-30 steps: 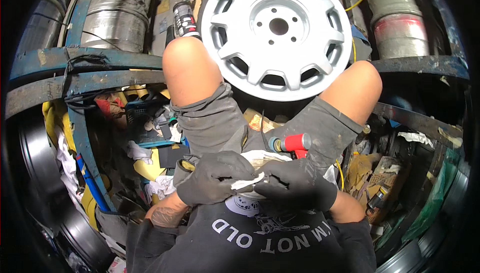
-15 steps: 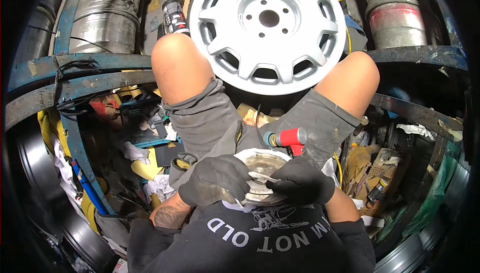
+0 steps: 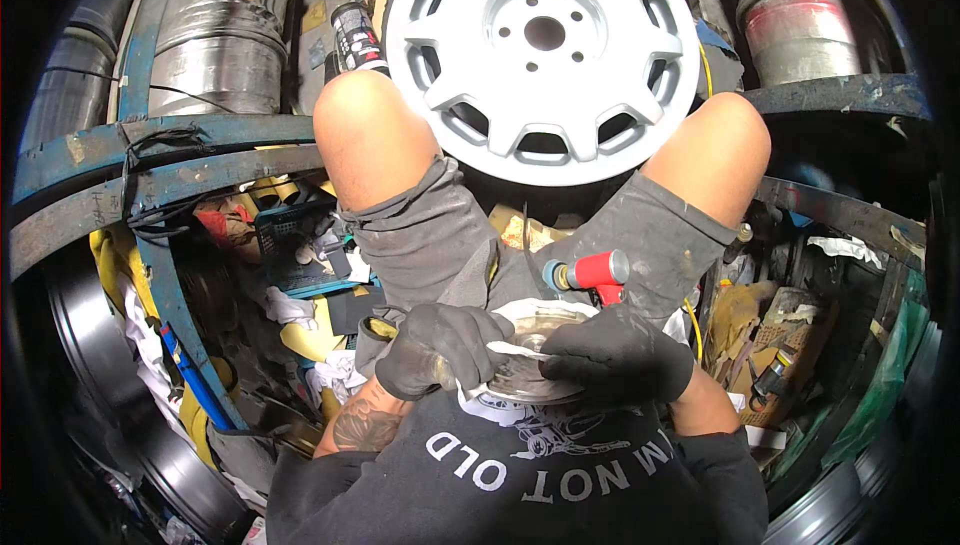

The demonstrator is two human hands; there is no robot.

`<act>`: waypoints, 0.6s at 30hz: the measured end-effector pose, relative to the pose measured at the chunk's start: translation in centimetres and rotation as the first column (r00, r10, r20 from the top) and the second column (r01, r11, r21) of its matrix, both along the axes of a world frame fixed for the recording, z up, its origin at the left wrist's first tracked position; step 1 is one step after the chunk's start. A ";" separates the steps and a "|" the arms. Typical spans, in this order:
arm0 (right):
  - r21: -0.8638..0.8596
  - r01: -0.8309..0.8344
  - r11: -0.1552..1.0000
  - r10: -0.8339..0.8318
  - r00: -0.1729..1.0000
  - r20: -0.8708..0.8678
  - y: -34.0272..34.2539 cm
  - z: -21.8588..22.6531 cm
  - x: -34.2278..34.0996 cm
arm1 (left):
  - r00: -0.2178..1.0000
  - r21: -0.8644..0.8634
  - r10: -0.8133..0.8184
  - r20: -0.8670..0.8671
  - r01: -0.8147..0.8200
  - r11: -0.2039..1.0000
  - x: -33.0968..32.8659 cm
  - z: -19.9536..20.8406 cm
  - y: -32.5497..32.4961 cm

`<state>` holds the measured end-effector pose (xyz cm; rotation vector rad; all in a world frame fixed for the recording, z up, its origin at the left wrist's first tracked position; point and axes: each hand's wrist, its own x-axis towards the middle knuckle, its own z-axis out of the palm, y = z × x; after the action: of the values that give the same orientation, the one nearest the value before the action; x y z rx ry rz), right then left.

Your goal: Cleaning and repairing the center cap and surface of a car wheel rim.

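Both my hands wear dark work gloves and meet over my lap. A thin white strip (image 3: pixel 515 349), perhaps paper, tape or cloth, stretches between them. My left hand (image 3: pixel 440 350) is closed with its fingertips at the strip's left end, and a small white edge shows beneath that glove. My right hand (image 3: pixel 622 357) pinches the other end. Below and behind the strip is a round, shallow metal piece (image 3: pixel 540 317) with a ragged white rim, partly covered by my hands. A red and silver air sander (image 3: pixel 597 270) with a blue-edged pad lies on my right thigh.
A large silver-white wheel rim (image 3: pixel 548 105) stands beyond my knees, with a black spray can (image 3: pixel 356 37) beside it. Blue metal rails (image 3: pixel 225 129) run on both sides. A blue basket (image 3: pixel 300 245) and scraps lie left; a yellow hose (image 3: pixel 694 330) hangs right.
The white strip shows more plainly between my hands, and my right hand has turned so its back covers more of the metal piece. The whole view has shifted slightly.
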<state>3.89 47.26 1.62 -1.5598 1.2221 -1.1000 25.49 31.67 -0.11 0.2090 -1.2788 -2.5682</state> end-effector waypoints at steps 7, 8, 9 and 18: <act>0.064 -0.091 0.994 0.089 0.995 0.039 -0.9 0.3 -0.9 | 0.975 0.099 0.052 0.215 -0.075 0.992 0.2 1.0 0.9; 0.104 -0.099 0.990 0.096 0.995 0.039 -1.1 0.6 -1.0 | 0.941 0.131 0.024 0.339 -0.072 0.989 0.1 1.8 1.0; 0.101 -0.104 0.989 0.102 0.994 0.032 -1.1 0.5 -1.2 | 0.904 0.175 -0.031 0.426 -0.048 0.983 -0.2 2.6 1.0; 0.144 0.441 0.886 -0.394 0.879 -0.269 -2.9 4.6 -0.5 | 0.762 -0.038 0.051 0.646 -0.035 0.999 -4.6 2.8 -0.6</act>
<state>3.38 44.38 6.25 -1.3246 1.8395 -1.0341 20.84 31.05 2.67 1.2022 -1.4761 -2.5156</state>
